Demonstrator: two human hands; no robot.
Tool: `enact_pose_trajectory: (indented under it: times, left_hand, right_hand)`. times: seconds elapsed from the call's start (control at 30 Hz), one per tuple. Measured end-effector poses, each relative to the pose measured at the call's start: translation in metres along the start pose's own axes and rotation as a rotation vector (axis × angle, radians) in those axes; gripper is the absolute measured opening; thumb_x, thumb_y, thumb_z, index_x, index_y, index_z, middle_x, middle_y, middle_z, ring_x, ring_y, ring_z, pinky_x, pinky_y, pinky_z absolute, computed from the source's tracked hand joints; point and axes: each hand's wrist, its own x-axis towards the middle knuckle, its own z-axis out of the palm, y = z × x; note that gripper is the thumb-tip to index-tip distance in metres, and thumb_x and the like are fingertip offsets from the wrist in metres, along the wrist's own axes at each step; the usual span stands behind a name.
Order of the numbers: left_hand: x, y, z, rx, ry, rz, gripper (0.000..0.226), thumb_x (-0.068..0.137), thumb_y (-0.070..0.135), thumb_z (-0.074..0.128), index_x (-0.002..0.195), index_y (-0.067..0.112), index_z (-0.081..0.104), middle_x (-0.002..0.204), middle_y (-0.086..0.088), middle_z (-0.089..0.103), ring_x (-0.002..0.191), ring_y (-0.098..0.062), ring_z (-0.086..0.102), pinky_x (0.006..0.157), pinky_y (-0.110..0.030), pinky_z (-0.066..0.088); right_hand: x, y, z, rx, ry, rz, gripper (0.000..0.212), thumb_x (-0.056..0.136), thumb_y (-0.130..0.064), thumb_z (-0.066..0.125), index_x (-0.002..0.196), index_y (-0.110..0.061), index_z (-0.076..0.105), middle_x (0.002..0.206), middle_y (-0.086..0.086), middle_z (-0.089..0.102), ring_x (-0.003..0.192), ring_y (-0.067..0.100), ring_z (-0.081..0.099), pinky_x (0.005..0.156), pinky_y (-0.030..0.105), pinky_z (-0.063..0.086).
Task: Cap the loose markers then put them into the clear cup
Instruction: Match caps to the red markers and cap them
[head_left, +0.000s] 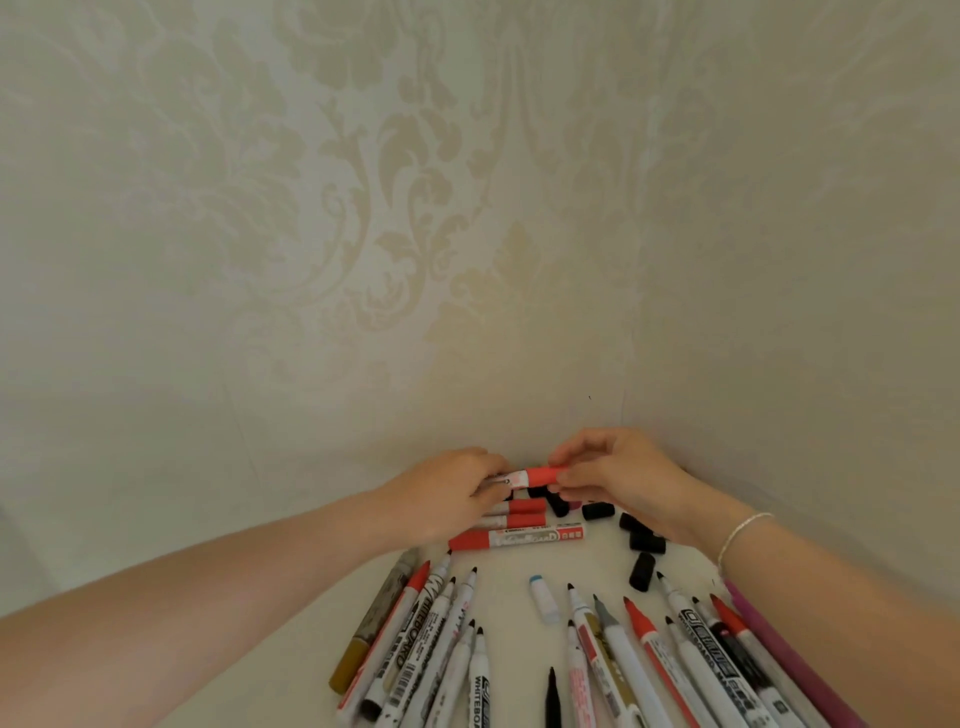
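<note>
My left hand (447, 493) grips the white barrel of a red whiteboard marker (540, 475), held level above the table near the wall. My right hand (618, 473) pinches the red cap end of that same marker. Below the hands lie three capped red markers (514, 538) side by side. Several loose black caps (644, 540) are scattered to the right of them. Nearer to me, several uncapped markers (639, 654) fan out across the white table, tips pointing away. No clear cup is in view.
A small pale blue and white cap (543, 597) lies alone in the middle. A gold marker (363, 639) lies at the left of the fan and a pink one (779, 639) at the right. Patterned beige wallpaper (467, 234) rises right behind the table.
</note>
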Motion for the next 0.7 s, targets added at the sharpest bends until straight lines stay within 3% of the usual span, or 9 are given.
enact_pose_trajectory:
  times: [0.07,0.13,0.23,0.37,0.43,0.63,0.7]
  left_hand:
    - [0.006,-0.007,0.002,0.142,0.029,-0.008,0.026,0.099,0.025,0.045,0.120,0.013,0.055,0.104,-0.006,0.061,0.092,-0.022,0.057,0.077,-0.034,0.045]
    - [0.011,-0.015,0.005,0.237,0.068,-0.045,0.024,0.097,0.026,0.047,0.118,0.015,0.050,0.104,-0.006,0.063,0.093,-0.025,0.059,0.070,-0.033,0.043]
    - [0.017,-0.020,0.009,0.409,0.074,-0.050,0.022,0.096,0.029,0.048,0.111,0.014,0.052,0.106,-0.006,0.064,0.096,-0.027,0.061,0.068,-0.032,0.040]
    - [0.023,-0.020,0.017,0.623,0.008,0.012,0.022,0.098,0.027,0.043,0.106,0.012,0.056,0.108,-0.005,0.058,0.097,-0.027,0.060,0.068,-0.034,0.041]
    - [0.025,-0.019,0.020,0.713,-0.011,0.024,0.021,0.099,0.022,0.042,0.108,0.011,0.057,0.109,-0.006,0.055,0.097,-0.027,0.059,0.066,-0.033,0.038]
    - [0.025,-0.020,0.019,0.872,-0.059,0.065,0.027,0.094,0.009,0.043,0.119,0.012,0.053,0.115,-0.006,0.056,0.101,-0.027,0.060,0.066,-0.032,0.034]
    - [0.023,-0.021,0.017,0.896,-0.066,0.101,0.031,0.091,0.007,0.044,0.122,0.012,0.049,0.113,-0.006,0.059,0.099,-0.027,0.061,0.064,-0.032,0.035]
  right_hand:
    - [0.010,0.009,-0.004,-0.248,0.135,-0.044,0.021,0.082,0.008,0.062,0.088,-0.011,0.068,0.093,0.006,0.070,0.086,0.017,0.065,0.075,0.022,0.053]
    - [0.018,0.017,-0.015,-0.334,0.287,-0.057,0.024,0.082,0.010,0.055,0.087,-0.010,0.068,0.090,0.005,0.070,0.086,0.018,0.063,0.078,0.030,0.053]
    - [0.023,0.027,-0.037,-0.516,0.409,-0.042,0.026,0.084,0.009,0.050,0.093,-0.009,0.066,0.093,0.010,0.067,0.073,0.018,0.058,0.062,0.029,0.050]
    - [0.029,0.040,-0.059,-0.876,0.343,-0.016,0.039,0.089,0.002,0.046,0.120,-0.015,0.062,0.108,0.011,0.065,0.091,0.024,0.063,0.083,0.035,0.055]
    - [0.033,0.045,-0.064,-1.005,0.281,-0.029,0.041,0.091,-0.002,0.046,0.127,-0.020,0.058,0.111,0.009,0.065,0.092,0.023,0.062,0.083,0.036,0.054]
    - [0.048,0.043,-0.062,-1.191,0.169,-0.008,0.032,0.092,-0.008,0.048,0.119,-0.021,0.060,0.102,0.004,0.063,0.081,0.018,0.061,0.067,0.027,0.051]
    - [0.051,0.042,-0.059,-1.218,0.177,-0.025,0.028,0.090,-0.008,0.049,0.113,-0.018,0.061,0.100,0.004,0.061,0.083,0.018,0.060,0.070,0.029,0.052]
